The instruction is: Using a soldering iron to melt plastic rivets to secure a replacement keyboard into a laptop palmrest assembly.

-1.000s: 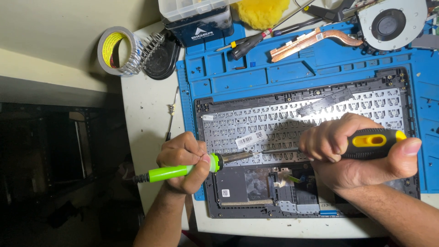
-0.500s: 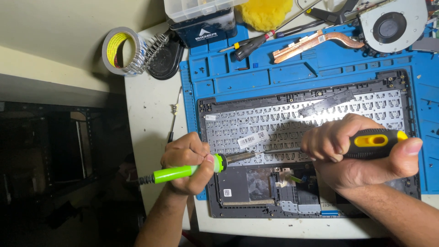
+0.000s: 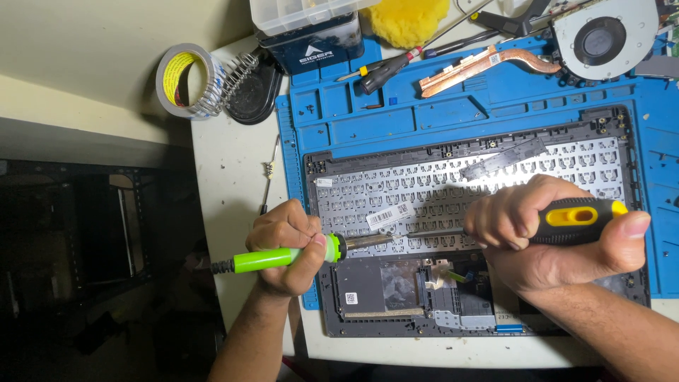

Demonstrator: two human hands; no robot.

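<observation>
My left hand (image 3: 284, 245) grips a green-handled soldering iron (image 3: 269, 259), its metal tip lying over the lower rows of an opened laptop's keyboard underside (image 3: 424, 184). My right hand (image 3: 544, 240) is closed around a black and yellow screwdriver (image 3: 576, 219), whose shaft points left toward the iron's tip near a white sticker (image 3: 387, 216). The laptop shell (image 3: 368, 297) rests on a blue work mat (image 3: 396, 117).
A tape roll (image 3: 180, 78) and a coiled iron stand (image 3: 233, 88) sit at the table's back left. A clear parts box (image 3: 297, 14), a yellow sponge (image 3: 407, 20), spare screwdrivers (image 3: 385, 71), a copper heat pipe (image 3: 481, 64) and a fan (image 3: 601, 39) lie along the back. The table drops off at left.
The view has drifted slightly; both hands keep their grip and stay over the keyboard's lower rows, with hardly any movement.
</observation>
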